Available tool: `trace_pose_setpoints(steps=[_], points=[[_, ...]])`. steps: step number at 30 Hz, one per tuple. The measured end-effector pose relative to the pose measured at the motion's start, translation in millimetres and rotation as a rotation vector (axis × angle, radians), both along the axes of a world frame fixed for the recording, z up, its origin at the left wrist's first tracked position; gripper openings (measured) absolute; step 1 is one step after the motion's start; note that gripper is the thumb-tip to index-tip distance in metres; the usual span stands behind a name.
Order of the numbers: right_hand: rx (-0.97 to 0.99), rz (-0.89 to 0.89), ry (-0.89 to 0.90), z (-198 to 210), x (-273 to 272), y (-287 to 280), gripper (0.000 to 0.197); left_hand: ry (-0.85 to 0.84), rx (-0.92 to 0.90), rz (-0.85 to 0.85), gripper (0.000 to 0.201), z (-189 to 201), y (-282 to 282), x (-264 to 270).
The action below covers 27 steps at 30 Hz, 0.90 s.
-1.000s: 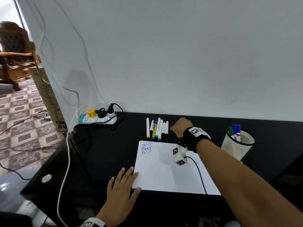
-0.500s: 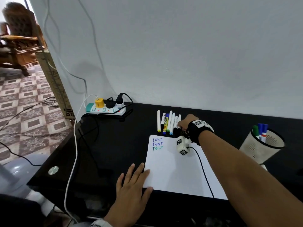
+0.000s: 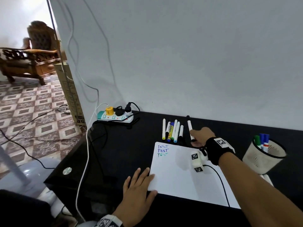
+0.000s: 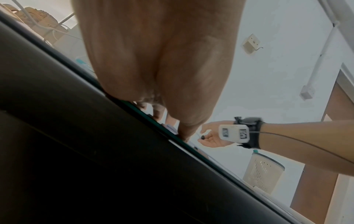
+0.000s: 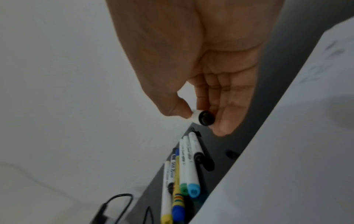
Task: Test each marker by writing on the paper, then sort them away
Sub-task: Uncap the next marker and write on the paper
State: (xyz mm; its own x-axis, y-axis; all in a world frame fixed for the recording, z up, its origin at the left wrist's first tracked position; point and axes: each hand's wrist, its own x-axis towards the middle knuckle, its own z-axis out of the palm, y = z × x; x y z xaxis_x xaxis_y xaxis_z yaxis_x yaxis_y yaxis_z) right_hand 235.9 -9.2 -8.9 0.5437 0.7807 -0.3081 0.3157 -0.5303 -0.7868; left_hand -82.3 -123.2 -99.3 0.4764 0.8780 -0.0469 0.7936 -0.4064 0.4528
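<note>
Head view. The right hand [image 3: 202, 136] holds a white marker [image 3: 189, 128] with black ends, lifted off the black bench [image 3: 114, 154]. The grip closes on the marker's near end; the barrel slants up and away toward the wall, beside the row of markers [image 3: 172, 131] lying on the bench. That row holds six slim barrels side by side, with yellow, black, blue, green, light blue and black ends facing the paper [image 3: 183, 174]. The sheet is plain white and bears three short written lines in blue, purple and green at its far left corner. The left hand [image 3: 139, 189] lies flat, fingers straight, on the sheet's near left corner. A pale mesh cup [image 3: 262, 159] with a black rim stands well to the right, with green, blue and red-banded markers upright inside. A white power strip [image 3: 114, 117] with plugs sits at the far left edge.

Left wrist view. The palm presses on the bench edge. Behind it the right hand is seen side-on, thumb and fingers curled around the marker's black end. The cup shows perforated walls.

Right wrist view. Thumb [image 5: 176, 106] and fingertips [image 5: 224, 121] pinch the marker just behind its round black end cap, which faces the camera. The row lies below, its labels printed but blurred.
</note>
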Motion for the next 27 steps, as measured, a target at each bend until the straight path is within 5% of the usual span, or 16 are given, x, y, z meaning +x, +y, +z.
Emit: trace_pose_setpoints(steps=[2, 5, 11, 15, 18, 22, 27], points=[[0.103, -0.013, 0.128, 7.1, 0.7, -22.2, 0.022, -0.022, 0.001, 0.003, 0.073, 4.0, -3.0, -0.4], [0.231, 0.104, 0.085, 24.8, -8.3, -69.3, 0.019, -0.097, -0.035, 0.025, 0.053, 11.1, -6.1, -1.2], [0.312, 0.381, 0.045, 61.6, -45.9, -167.1, 0.012, -0.292, -0.007, -0.008, 0.053, 60.0, -19.6, 6.0], [0.392, 0.418, 0.111, 75.3, -62.0, -200.2, 0.011, -0.389, -0.086, -0.143, 0.017, 100.4, -50.6, 17.8], [0.476, 0.418, 0.208, 79.4, -78.5, -217.4, 0.007, -0.441, -0.099, -0.173, 0.026, 120.3, -69.5, 20.1], [0.506, 0.442, 0.357, 70.3, -109.9, -229.1, 0.03, -0.538, -0.137, -0.227, 0.039, 136.8, -87.5, 20.1], [0.576, 0.336, 0.498, 70.5, -121.3, -230.9, 0.037, -0.688, -0.39, -0.197, 0.048, 147.8, -94.1, 18.7]])
